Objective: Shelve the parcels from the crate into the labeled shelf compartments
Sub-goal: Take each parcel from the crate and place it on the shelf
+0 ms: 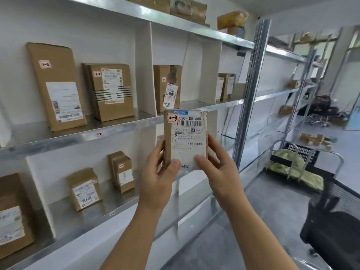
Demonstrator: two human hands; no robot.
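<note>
Both hands are up in front of the shelving. The left hand [157,178] is gripping the small parcel [187,137] by its lower left edge, thumb pressing on the front and fingers curling round the side. The right hand [216,172] is gripping the lower right edge the same way, thumb lying flat on the white shipping label. The parcel is standing upright in the air, label facing the camera, and a red-edged sticker [173,118] at its top left corner is reading 1-3.

Just behind it, the middle shelf [58,141] is carrying a small tag [99,134] on its front lip that reads 1-2. In the compartment above that tag, a tall flat parcel [56,86] is leaning against the back wall, and a boxier parcel [112,92] is standing to its right. A white divider [145,71] is closing that compartment off. In the next one to the right, a brown parcel [167,88] is standing directly behind the held one.

On the lower shelf, two small boxes [84,189] [122,171] are standing near each other.

Far to the right, across the floor, a black crate [303,152] is holding green bags [288,160], well apart from the hands.
</note>
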